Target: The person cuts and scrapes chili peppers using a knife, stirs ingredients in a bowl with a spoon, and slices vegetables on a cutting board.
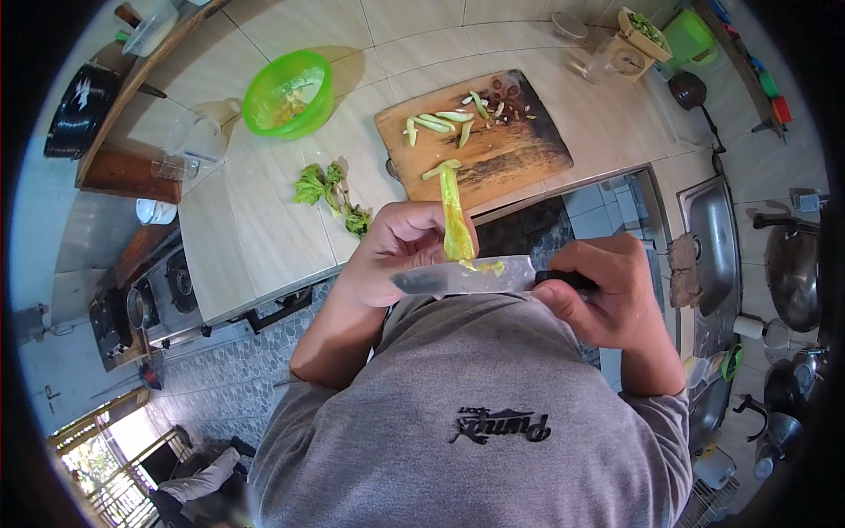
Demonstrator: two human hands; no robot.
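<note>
My left hand [400,251] is closed around a long yellow-green vegetable stalk [451,211], which stands up from the fingers. In my right hand [607,286] is a kitchen knife [471,280] with a dark handle. Its blade lies across the stalk's lower end, close to my left fingers, with small yellow-green bits on it. Beyond the hands, the wooden cutting board [493,167] carries several pale green stalk pieces [431,124] and small reddish-brown slices [506,90]. Green leaves [330,192] lie on the counter to the left of the board.
A bright green bowl [290,95] with yellowish pieces stands at the back left of the tiled counter [238,238]. A gas stove [167,286] is at the far left, a metal sink [711,233] on the right. A kitchen scale [629,60] sits at the back right.
</note>
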